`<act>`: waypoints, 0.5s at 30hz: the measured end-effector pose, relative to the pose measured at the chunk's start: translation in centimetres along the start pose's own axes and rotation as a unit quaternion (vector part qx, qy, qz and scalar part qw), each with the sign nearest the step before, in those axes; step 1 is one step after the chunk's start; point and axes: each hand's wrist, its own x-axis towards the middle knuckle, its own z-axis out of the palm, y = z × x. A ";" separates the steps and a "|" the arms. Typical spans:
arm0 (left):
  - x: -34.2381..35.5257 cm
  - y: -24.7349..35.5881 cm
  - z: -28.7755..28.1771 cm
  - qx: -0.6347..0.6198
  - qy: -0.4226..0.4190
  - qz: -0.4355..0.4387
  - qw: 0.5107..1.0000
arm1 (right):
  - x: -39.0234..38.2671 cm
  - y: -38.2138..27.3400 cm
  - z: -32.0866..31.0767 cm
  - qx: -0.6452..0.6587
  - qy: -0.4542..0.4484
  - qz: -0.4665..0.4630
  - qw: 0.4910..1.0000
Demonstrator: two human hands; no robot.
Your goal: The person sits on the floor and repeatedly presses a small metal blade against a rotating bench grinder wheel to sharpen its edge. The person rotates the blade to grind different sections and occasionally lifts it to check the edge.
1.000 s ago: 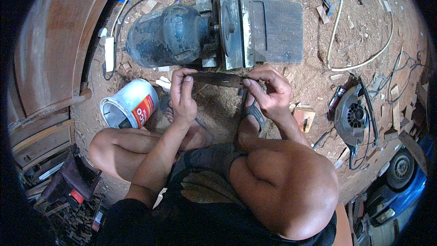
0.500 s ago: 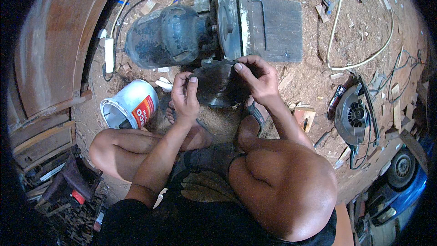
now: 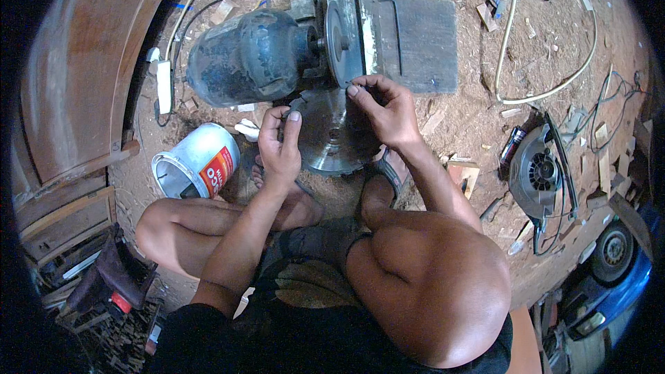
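A round toothed saw blade (image 3: pixel 329 140) hangs between my hands, in front of a bench grinder. My left hand (image 3: pixel 280 140) pinches its left edge between thumb and fingers. At its upper right edge, my right hand (image 3: pixel 382 112) grips it with thumb and bent fingers. The blade's top edge lies close to the thin grinding wheel (image 3: pixel 337 38); whether they touch I cannot tell. A dark blue motor (image 3: pixel 239 55) stands left of the wheel, and a flat metal plate (image 3: pixel 426 45) extends to its right.
A white bucket (image 3: pixel 181 159) lies tipped at the left near my foot. On the right are a circular saw (image 3: pixel 540 176) and a looped pale cable (image 3: pixel 500 73). A white power strip (image 3: pixel 164 86) stands beside the wooden panel (image 3: pixel 76 62). Wood scraps and sawdust cover the ground.
The saw blade has tilted, so its face now shows brighter with its centre hole visible. My right hand has shifted slightly up and left.
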 end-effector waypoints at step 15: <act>0.4 -0.8 0.2 -0.025 -0.025 -0.049 0.998 | 0.6 -0.3 -0.3 -0.009 0.006 -0.006 1.000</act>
